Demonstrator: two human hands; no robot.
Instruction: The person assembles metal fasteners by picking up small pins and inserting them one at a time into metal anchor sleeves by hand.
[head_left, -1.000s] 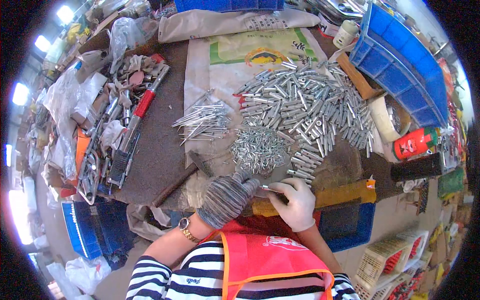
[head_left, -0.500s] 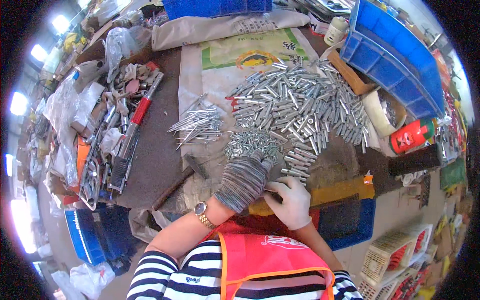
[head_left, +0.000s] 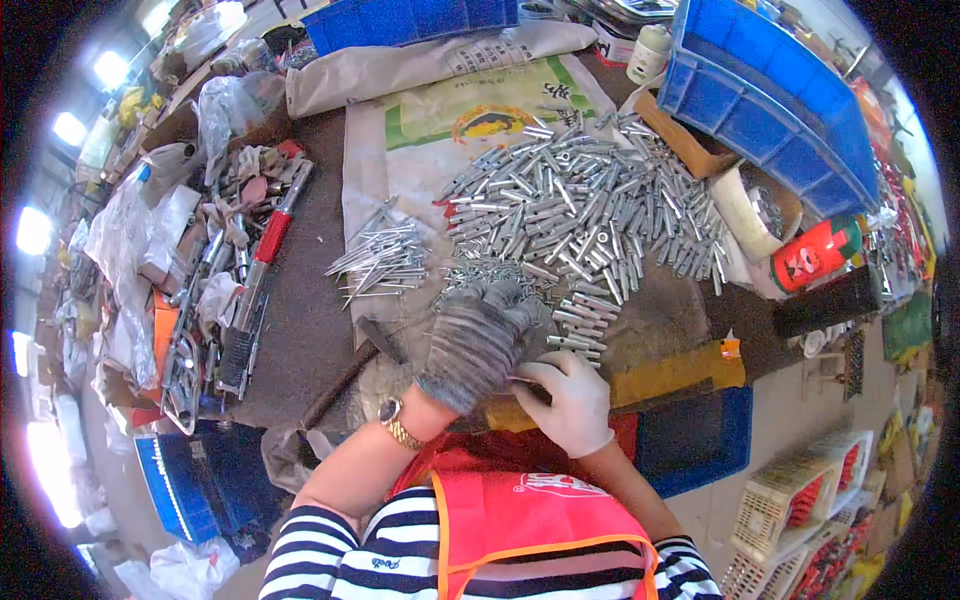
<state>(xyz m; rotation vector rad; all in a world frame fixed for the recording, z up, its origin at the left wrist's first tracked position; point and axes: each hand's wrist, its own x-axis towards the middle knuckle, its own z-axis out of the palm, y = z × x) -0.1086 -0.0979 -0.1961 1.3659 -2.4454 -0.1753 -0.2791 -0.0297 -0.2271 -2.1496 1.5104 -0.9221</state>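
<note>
Just beyond the left hand (head_left: 472, 345) lie small pins (head_left: 488, 270), its grip impossible to tell.

Shows glossy metal in tubes (head_left: 562, 198) and rods (head_left: 382, 262), matt knit on the grey glove (head_left: 470, 348), smooth plastic on the blue bin (head_left: 780, 150); looks matt on the sack (head_left: 364, 172).

Hands: two, one left hand (head_left: 472, 345) in a grey striped knit glove, one right hand (head_left: 572, 400) in a white glove. One gold wristwatch (head_left: 391, 410), one dark-handled hammer (head_left: 341, 383). Three heaps of silver metal parts, too crowded to count: long thin rods (head_left: 380, 257), thicker short tubes (head_left: 590, 205), tiny pins (head_left: 482, 273). Four blue plastic bins (head_left: 735, 115). One red-and-green cylindrical can (head_left: 812, 255), one white bottle (head_left: 650, 54).
</note>
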